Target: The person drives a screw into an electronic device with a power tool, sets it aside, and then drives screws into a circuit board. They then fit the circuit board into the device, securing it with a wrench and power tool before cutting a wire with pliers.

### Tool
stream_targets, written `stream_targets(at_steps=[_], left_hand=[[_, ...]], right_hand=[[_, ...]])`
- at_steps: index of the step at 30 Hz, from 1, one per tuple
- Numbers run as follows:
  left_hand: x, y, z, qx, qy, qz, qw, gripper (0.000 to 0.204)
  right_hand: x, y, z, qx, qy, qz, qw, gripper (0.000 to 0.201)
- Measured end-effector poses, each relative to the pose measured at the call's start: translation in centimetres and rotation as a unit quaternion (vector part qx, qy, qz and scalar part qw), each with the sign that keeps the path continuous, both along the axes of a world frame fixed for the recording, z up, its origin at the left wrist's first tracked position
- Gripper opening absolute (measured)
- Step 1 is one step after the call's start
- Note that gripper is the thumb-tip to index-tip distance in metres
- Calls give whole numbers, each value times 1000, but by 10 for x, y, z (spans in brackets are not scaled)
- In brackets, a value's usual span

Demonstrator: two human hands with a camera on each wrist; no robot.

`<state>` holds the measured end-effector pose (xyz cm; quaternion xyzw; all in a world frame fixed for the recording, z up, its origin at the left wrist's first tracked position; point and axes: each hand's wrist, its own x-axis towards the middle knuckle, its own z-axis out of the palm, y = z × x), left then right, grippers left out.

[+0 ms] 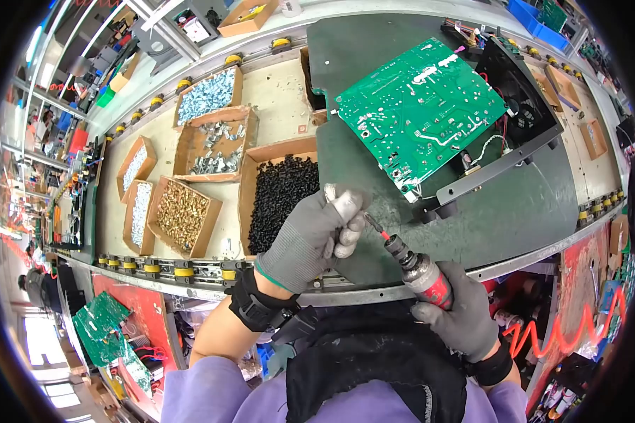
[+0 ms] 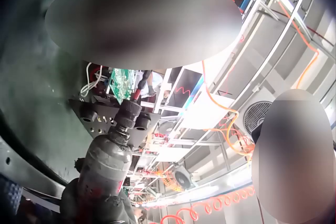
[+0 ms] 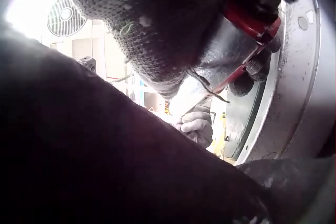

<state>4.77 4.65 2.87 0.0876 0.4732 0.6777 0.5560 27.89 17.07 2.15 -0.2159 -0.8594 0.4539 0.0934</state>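
In the head view my gloved left hand [image 1: 314, 229] has its fingers curled beside the bit of a red and silver power screwdriver [image 1: 428, 280]. I cannot tell whether anything is held inside those fingers. My right hand [image 1: 466, 310], also gloved, grips the screwdriver's body, with the bit pointing up and left toward the left fingertips. The left wrist view shows the screwdriver [image 2: 107, 161] tilted, its dark chuck in front of a black panel. Beyond both hands, a green circuit board [image 1: 423, 113] lies on the dark work mat beside a black metal housing [image 1: 522, 106] with wires.
Left of the mat stand cardboard boxes: black screws [image 1: 286, 194], brass-coloured parts [image 1: 181, 211], metal clips [image 1: 219, 155] and blue parts [image 1: 208, 95]. The metal table edge [image 1: 360, 296] runs just in front of the body. A coiled red hose [image 1: 571, 335] hangs at the lower right.
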Motion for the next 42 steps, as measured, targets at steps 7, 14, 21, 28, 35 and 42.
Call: stream_targets(at_steps=[7,14,21,28,35,42], left_hand=[[9,4,-7,33,22,19,999,30],[8,1,-12,74,-69,-5,995,33],[16,9,-13,-9,79,-4,997,31],[26,22,4,-64,149,-26,986,27],[0,28,-12,-164,136,-27,977,49],[-19,80,-22,113,-22,-26,993,44]], right_hand=[[2,3,1,-3,-7,-4,1000,59],[4,2,3,-7,-13,-4,1000,59],[8,4,7,-51,-70,-26,996,58],[18,3,22,-42,-73,-34,996,56],[46,4,17,-197,-11,-65,978,64],[61,4,19,-190,-46,-81,977,67]])
